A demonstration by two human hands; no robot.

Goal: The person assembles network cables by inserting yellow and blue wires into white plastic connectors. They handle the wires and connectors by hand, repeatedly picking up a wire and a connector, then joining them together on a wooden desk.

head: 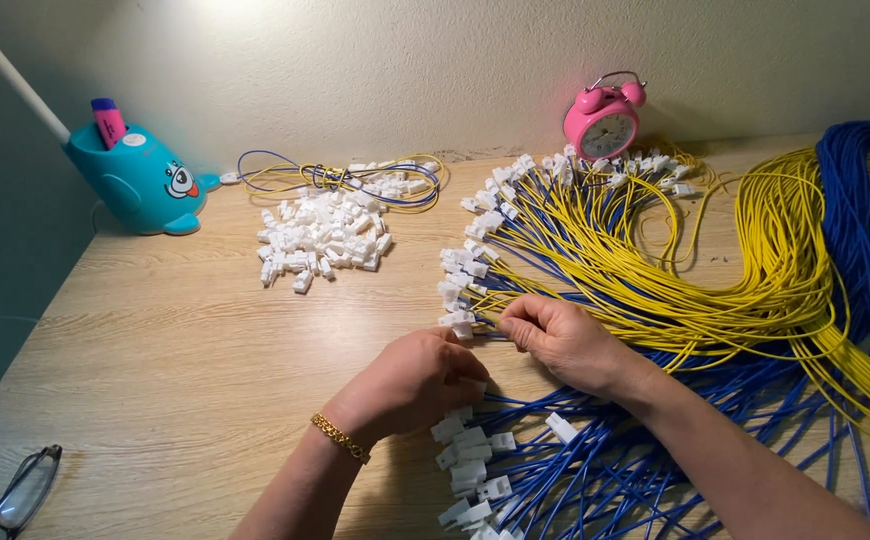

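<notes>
Desk (pixel 175 330) wide. Wires (pixel 755 270) — yellow and blue — fan from 3 o'clock. Right hand (pixel 560 340), centre, pinches wire at plugs (pixel 460 290). Left hand (pixel 410 385) at 6 curled over plug — grip hidden. Loose plug heap (pixel 320 240) at 11. Clock (pixel 602 122) at 1.

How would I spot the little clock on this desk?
Follow the wooden table to its far edge by the wall. Behind the fan of yellow wires stands the alarm clock: the only pink, round thing there, with two bells on top.
</notes>
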